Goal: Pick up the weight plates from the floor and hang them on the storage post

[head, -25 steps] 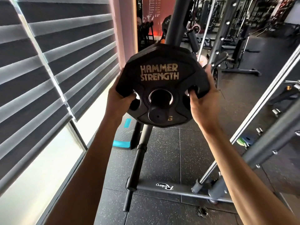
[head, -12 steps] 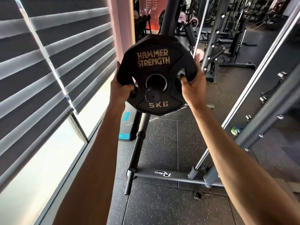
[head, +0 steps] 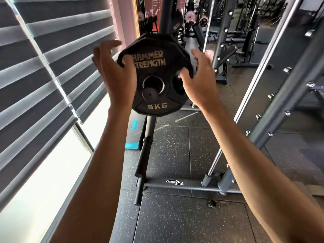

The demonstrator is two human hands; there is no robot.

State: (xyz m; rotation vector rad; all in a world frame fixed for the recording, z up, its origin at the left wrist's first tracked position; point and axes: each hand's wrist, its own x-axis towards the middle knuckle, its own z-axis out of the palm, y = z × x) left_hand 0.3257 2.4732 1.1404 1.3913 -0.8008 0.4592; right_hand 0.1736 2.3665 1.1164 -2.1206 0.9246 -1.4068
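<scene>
A black 5 KG weight plate [head: 157, 71] marked HAMMER STRENGTH hangs on the storage post [head: 150, 94], whose round black end pokes through the plate's centre hole. The edge of a second plate shows just behind it. My left hand [head: 114, 72] hovers at the plate's left edge with fingers spread and loosely bent, gripping nothing. At the plate's right edge my right hand [head: 199, 79] is likewise spread, its thumb near a grip hole. Whether either hand still touches the plate is unclear.
The rack's dark upright [head: 164, 14] rises behind the plate. Another bare post [head: 145, 155] slants down below it to a grey base bar [head: 175, 183]. Window blinds [head: 43, 67] fill the left. A slanted grey frame with pegs [head: 284, 102] stands right. A step platform [head: 133, 137] lies by the window.
The plate went onto the post. Both hands, which gripped its side holes, have let go and opened, drawing slightly back from its edges.
</scene>
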